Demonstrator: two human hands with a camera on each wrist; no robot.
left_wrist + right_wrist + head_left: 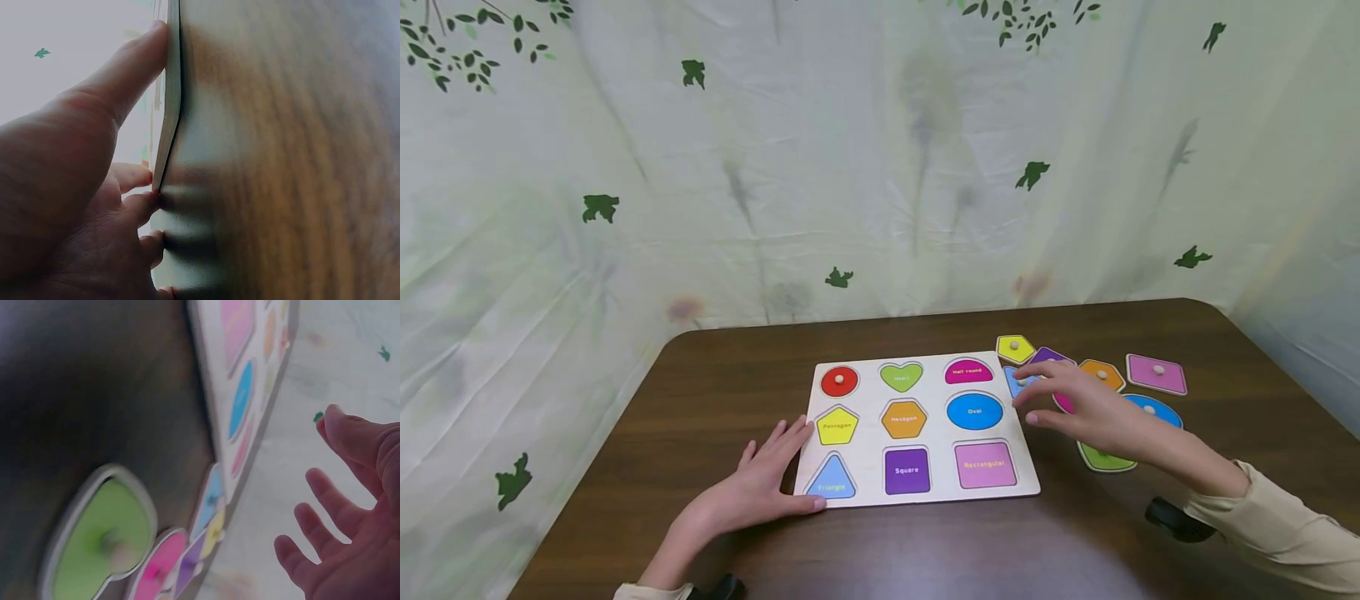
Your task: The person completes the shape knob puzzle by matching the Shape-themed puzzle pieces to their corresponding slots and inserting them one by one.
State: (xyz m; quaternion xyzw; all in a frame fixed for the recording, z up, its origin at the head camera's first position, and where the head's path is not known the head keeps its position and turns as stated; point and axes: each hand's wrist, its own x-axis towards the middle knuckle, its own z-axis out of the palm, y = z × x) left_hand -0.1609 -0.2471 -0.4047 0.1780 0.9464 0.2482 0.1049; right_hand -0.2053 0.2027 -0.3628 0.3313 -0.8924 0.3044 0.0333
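A white shape puzzle board [867, 467] lies on the table with printed, labelled shapes. In its top left spot sits a red circle piece [829, 381] with a knob. My left hand [752, 487] rests along the board's left edge, fingers extended, thumb at the lower left corner. My right hand [1093, 408] is raised over loose pieces by the board's right edge, its fingers spread and nothing between them. Nearest it are the blue triangle piece [1011, 382] and the partly hidden pink half-round piece [167, 557]. Below its wrist lies the green heart piece [78, 550].
More knobbed pieces lie right of the board: a yellow pentagon [1006, 347], a purple square [1049, 354], an orange hexagon [1093, 367], a blue oval [1165, 411] and a pink rectangle [1138, 370]. Behind the brown table [730, 375] hangs a leaf-patterned curtain [850, 167].
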